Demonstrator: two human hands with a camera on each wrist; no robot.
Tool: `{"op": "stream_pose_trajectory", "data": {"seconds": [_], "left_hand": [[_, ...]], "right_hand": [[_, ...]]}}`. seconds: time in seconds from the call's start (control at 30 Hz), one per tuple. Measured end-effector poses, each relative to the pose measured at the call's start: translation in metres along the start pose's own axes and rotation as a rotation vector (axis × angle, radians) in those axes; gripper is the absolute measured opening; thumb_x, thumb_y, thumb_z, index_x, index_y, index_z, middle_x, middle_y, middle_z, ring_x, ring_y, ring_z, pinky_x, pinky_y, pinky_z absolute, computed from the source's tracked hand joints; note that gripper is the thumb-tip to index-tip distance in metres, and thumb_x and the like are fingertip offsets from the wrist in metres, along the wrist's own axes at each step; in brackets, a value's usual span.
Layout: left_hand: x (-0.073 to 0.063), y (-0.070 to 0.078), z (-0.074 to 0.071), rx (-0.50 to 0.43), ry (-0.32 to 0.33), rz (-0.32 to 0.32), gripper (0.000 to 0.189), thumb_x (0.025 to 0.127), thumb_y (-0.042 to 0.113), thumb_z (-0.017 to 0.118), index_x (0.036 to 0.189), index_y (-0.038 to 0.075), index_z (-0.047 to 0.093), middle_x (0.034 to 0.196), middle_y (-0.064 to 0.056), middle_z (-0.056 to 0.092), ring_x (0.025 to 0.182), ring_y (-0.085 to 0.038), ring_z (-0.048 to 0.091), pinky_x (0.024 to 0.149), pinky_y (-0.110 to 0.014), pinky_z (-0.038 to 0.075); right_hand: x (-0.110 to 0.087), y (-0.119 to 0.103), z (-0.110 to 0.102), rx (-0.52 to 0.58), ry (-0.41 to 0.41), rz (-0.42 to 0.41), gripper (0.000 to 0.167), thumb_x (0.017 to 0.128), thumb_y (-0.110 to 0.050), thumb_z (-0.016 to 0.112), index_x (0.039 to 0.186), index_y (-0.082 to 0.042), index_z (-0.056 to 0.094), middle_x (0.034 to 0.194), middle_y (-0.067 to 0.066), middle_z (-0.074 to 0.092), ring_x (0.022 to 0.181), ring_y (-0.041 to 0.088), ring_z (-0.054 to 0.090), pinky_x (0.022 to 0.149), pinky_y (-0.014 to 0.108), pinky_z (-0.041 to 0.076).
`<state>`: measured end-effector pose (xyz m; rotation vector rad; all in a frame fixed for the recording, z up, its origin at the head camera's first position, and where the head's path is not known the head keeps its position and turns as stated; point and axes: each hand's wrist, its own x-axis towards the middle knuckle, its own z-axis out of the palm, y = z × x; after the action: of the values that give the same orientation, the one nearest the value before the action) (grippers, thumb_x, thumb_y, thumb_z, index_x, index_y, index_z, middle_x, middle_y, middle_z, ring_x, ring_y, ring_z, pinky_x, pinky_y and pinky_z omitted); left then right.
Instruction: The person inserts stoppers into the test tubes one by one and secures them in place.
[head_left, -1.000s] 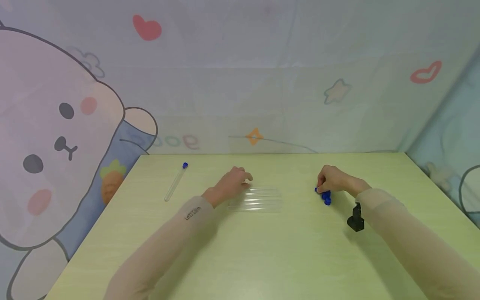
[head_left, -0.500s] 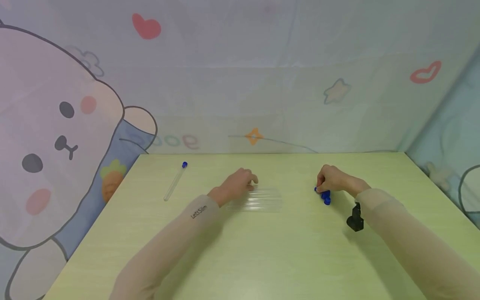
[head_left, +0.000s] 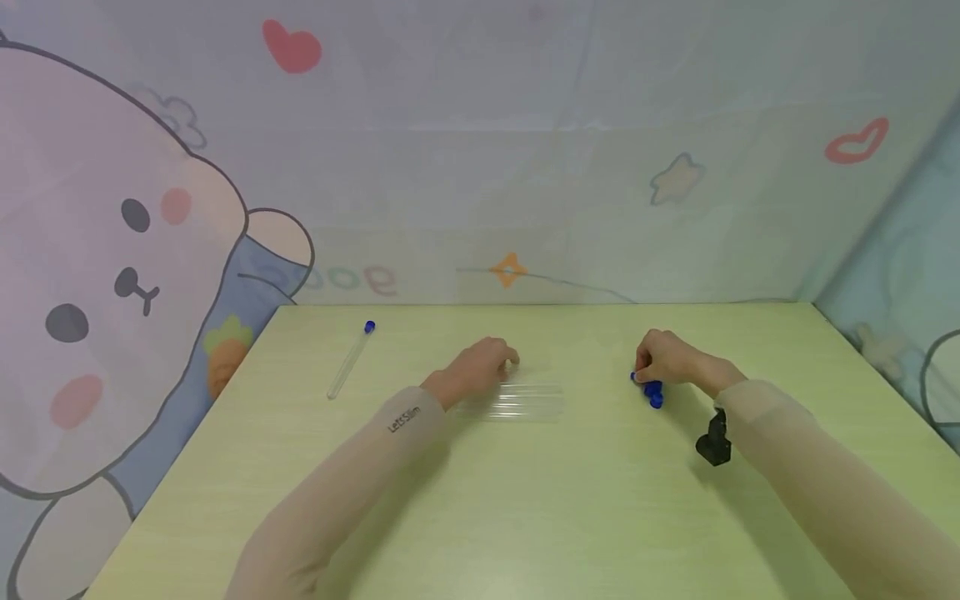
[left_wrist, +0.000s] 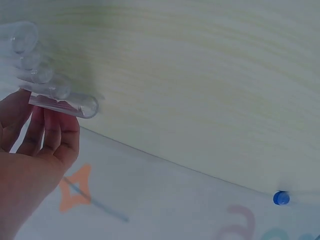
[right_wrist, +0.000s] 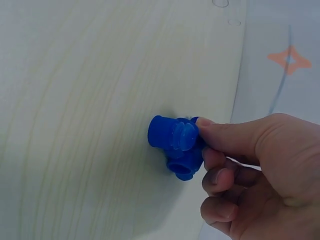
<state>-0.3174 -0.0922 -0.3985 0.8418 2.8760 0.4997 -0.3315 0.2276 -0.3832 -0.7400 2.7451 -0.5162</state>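
Several clear test tubes [head_left: 528, 404] lie side by side on the table, crosswise in the head view. My left hand [head_left: 476, 367] has its thumb and fingers round the farthest test tube [left_wrist: 75, 105], whose rounded end shows in the left wrist view. Off to the right, my right hand [head_left: 670, 358] pinches a blue cap at the far side of a small cluster of blue caps [right_wrist: 172, 137]. The fingers hide most of that pinched cap. Another test tube [head_left: 348, 367] with a blue cap [left_wrist: 281, 198] on its end lies apart at the left.
The pale wooden table [head_left: 525, 517] ends at a printed cloth backdrop [head_left: 450, 167] behind it. A black wrist mount [head_left: 714, 442] hangs below my right sleeve.
My left hand has moved a little to the right along the tubes, and its fingers have drawn in on the farthest one. My right hand stays at the caps.
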Motion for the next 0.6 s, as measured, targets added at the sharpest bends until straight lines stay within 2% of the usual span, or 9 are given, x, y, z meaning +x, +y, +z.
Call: {"op": "stream_pose_trajectory", "data": {"seconds": [0.17, 0.3, 0.47, 0.6], "left_hand": [[-0.004, 0.002, -0.007, 0.046, 0.023, -0.022, 0.041, 0.091, -0.003, 0.059, 0.131, 0.005, 0.058, 0.117, -0.014, 0.063, 0.108, -0.026, 0.059, 0.093, -0.035, 0.05], [-0.004, 0.002, -0.009, 0.092, 0.076, -0.004, 0.042, 0.091, -0.001, 0.061, 0.132, 0.008, 0.058, 0.112, -0.014, 0.061, 0.103, -0.026, 0.055, 0.084, -0.034, 0.049], [-0.005, -0.001, -0.01, 0.126, 0.14, 0.03, 0.04, 0.091, 0.0, 0.061, 0.13, 0.01, 0.06, 0.106, -0.013, 0.06, 0.095, -0.024, 0.05, 0.072, -0.03, 0.042], [-0.005, -0.003, -0.011, 0.13, 0.191, 0.044, 0.04, 0.091, 0.0, 0.059, 0.13, 0.011, 0.059, 0.102, -0.011, 0.058, 0.092, -0.023, 0.047, 0.067, -0.028, 0.037]], "right_hand": [[0.001, -0.003, 0.001, -0.049, -0.003, -0.008, 0.01, 0.086, -0.009, 0.069, 0.083, 0.001, 0.071, 0.074, 0.006, 0.068, 0.062, 0.011, 0.057, 0.061, 0.027, 0.048], [0.0, -0.005, 0.0, -0.037, 0.012, -0.023, 0.011, 0.087, -0.01, 0.069, 0.083, 0.0, 0.069, 0.075, 0.007, 0.067, 0.062, 0.012, 0.055, 0.061, 0.027, 0.046], [0.004, -0.006, -0.005, 0.071, 0.105, -0.011, 0.016, 0.092, -0.011, 0.061, 0.093, 0.006, 0.06, 0.083, 0.015, 0.065, 0.065, 0.016, 0.057, 0.06, 0.028, 0.046], [0.008, -0.009, -0.011, 0.226, 0.176, 0.036, 0.019, 0.096, -0.011, 0.056, 0.1, 0.007, 0.055, 0.087, 0.024, 0.066, 0.062, 0.025, 0.063, 0.054, 0.032, 0.051]]}}
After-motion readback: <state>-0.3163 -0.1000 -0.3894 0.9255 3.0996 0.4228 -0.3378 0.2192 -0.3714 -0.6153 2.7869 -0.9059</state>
